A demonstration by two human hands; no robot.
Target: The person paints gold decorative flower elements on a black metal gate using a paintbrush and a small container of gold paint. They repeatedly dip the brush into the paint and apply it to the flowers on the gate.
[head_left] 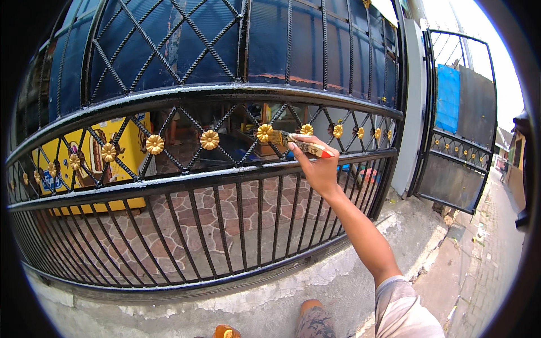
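Note:
My right hand (322,173) is closed around the handle of a paintbrush (309,147), reaching up to the black metal gate (225,97). The brush's gold-stained bristles are at the right edge of a gold flower ornament (264,133), where the twisted bars cross. More gold flower ornaments, such as one to the left (209,139), run along the same band of the gate. My left hand does not show. At the lower edge is a small orange-gold thing (226,332), cut off, whose kind I cannot make out.
A yellow cabinet (132,163) stands behind the gate at the left, on stone-patterned paving (186,225). Dark blue sheeting (208,45) backs the upper bars. To the right are a grey post (407,112), another black gate (459,124) and a lane (496,242). My knee (311,307) shows below.

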